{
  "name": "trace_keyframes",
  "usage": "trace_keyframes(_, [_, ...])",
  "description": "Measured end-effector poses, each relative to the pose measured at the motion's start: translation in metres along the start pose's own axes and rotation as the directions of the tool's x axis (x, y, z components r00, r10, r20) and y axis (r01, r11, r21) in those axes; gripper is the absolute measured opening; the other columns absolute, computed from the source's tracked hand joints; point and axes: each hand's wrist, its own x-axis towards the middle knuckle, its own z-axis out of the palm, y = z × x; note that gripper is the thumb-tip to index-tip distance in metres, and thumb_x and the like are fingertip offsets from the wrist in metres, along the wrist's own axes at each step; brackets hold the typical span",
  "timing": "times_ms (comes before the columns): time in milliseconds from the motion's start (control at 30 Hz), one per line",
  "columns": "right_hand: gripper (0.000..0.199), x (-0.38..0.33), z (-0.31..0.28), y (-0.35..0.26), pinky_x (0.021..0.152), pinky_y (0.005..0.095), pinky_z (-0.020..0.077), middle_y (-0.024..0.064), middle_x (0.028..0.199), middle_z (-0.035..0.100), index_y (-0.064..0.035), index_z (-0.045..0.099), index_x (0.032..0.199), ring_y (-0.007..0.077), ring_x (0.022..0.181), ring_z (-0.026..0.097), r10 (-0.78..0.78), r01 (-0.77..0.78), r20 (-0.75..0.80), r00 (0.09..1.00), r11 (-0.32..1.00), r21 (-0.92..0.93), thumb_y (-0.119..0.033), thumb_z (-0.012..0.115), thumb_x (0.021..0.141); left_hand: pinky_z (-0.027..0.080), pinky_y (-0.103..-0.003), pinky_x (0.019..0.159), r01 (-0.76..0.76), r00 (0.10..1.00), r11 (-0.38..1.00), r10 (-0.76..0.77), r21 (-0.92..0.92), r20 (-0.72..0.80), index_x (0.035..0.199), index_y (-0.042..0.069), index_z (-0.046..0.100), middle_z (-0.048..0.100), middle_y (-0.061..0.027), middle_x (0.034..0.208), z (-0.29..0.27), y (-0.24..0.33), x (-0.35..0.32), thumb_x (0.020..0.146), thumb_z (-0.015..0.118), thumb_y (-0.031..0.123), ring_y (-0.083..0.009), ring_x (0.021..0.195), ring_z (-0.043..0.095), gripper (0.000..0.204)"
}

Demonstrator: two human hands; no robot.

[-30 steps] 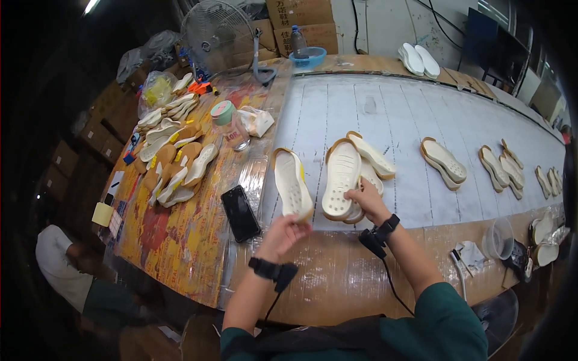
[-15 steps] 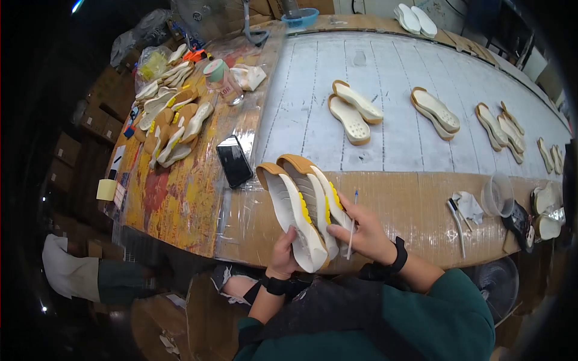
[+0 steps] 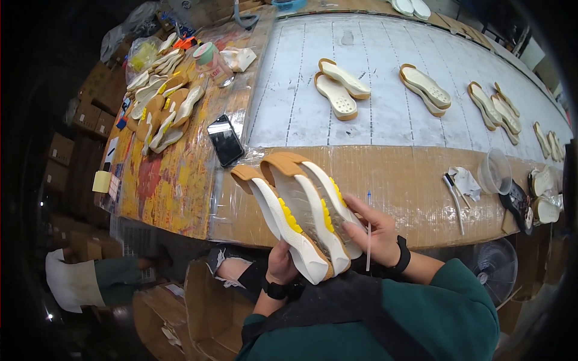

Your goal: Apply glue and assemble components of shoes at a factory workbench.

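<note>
Soles point(image 3: 294, 224) are what I have just lifted off the counter point(image 3: 421, 204); they now hang over its near edge, close to my body. Beyond them, the white sheet point(image 3: 379, 129) has lost the ones that lay nearest me. On the counter's patterned left part, the pile point(image 3: 161, 108) looks untouched.

My bundle shows three soles that I can make out, overlapping side by side, tan-rimmed ends away from me and the other ends near my lap. A second ago they lay on the sheet; half a second ago I had them up with more of their insides showing; now they are tipped so the side walls face me. I take that to mean the picking-up is done and they are gathered as one bunch.

A pair point(image 3: 337, 102) remains at the spot they left, one touching the other. My right hand point(image 3: 374, 240) is partly closed on the rightmost sole, thumb to the near side. My left hand point(image 3: 282, 263) is curled against the lower part of the leftmost one.

The phone point(image 3: 226, 140) lies apart, to the left. A slim stick point(image 3: 369, 231) crosses my right fingers; how they grip it, I cannot tell.
</note>
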Motion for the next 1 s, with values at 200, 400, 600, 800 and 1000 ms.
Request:
trace_keyframes(200, [0.043, 0.001, 0.002, -0.002, 0.081, 0.0234, 0.0416, 0.0138, 0.109, 0.055, 0.0028, 0.044, 0.118, 0.0142, 0.095, 0.053, 0.059, -0.059, 0.004, 0.998, 0.992, 0.109, -0.005, 0.057, 0.078, 0.031, -0.038, 0.097, -0.004, 0.996, 0.999, -0.001, 0.054, 0.091, 0.127, 0.002, 0.027, 0.039, -0.0135, 0.126, 0.017, 0.003, -0.007, 0.089, 0.038, 0.027, -0.0254, 0.112, 0.042, 0.046])
trace_keyframes(400, [0.044, -0.001, -0.001, -0.011, 0.077, 0.0237, 0.0438, 0.0156, 0.102, 0.058, 0.0009, 0.047, 0.116, 0.0143, 0.088, 0.057, 0.015, -0.009, 0.087, 0.996, 0.997, -0.077, -0.009, 0.061, 0.075, 0.033, -0.036, 0.095, 0.015, 1.000, 0.984, -0.017, 0.176, 0.011, 0.127, 0.000, 0.025, 0.040, -0.0129, 0.124, 0.034, 0.003, -0.007, 0.089, 0.039, 0.028, -0.0245, 0.112, 0.043, 0.050])
trace_keyframes(600, [0.047, -0.005, -0.003, -0.011, 0.072, 0.0228, 0.0452, 0.0162, 0.100, 0.058, 0.0003, 0.048, 0.115, 0.0137, 0.085, 0.059, -0.078, 0.082, 0.044, 0.996, 0.993, -0.087, -0.010, 0.063, 0.072, 0.038, -0.035, 0.091, -0.006, 0.999, 0.995, 0.003, 0.104, 0.035, 0.126, 0.003, 0.026, 0.041, -0.0125, 0.122, 0.027, 0.001, -0.001, 0.081, 0.054, 0.028, -0.0227, 0.109, 0.045, 0.059])
trace_keyframes(800, [0.046, -0.006, -0.002, -0.011, 0.070, 0.0219, 0.0453, 0.0162, 0.098, 0.059, 0.0005, 0.049, 0.114, 0.0120, 0.081, 0.059, -0.039, 0.047, -0.122, 0.992, 0.997, 0.067, -0.007, 0.063, 0.071, 0.034, -0.040, 0.095, -0.100, 0.988, 0.994, 0.095, 0.033, 0.121, 0.129, 0.012, 0.024, 0.033, -0.0119, 0.129, 0.042, -0.003, 0.005, 0.075, 0.061, 0.029, -0.0262, 0.114, 0.040, 0.068])
trace_keyframes(1000, [0.042, -0.011, -0.018, -0.018, 0.074, 0.0233, 0.0449, 0.0141, 0.105, 0.057, 0.0026, 0.046, 0.116, 0.0132, 0.089, 0.057, -0.094, 0.094, 0.013, 0.995, 0.971, -0.221, -0.004, 0.058, 0.076, 0.034, -0.042, 0.094, -0.067, 0.996, 0.995, 0.071, -0.069, 0.059, 0.133, 0.021, 0.018, 0.030, -0.0164, 0.130, 0.027, -0.003, 0.002, 0.071, 0.066, 0.017, -0.0297, 0.117, 0.036, 0.078])
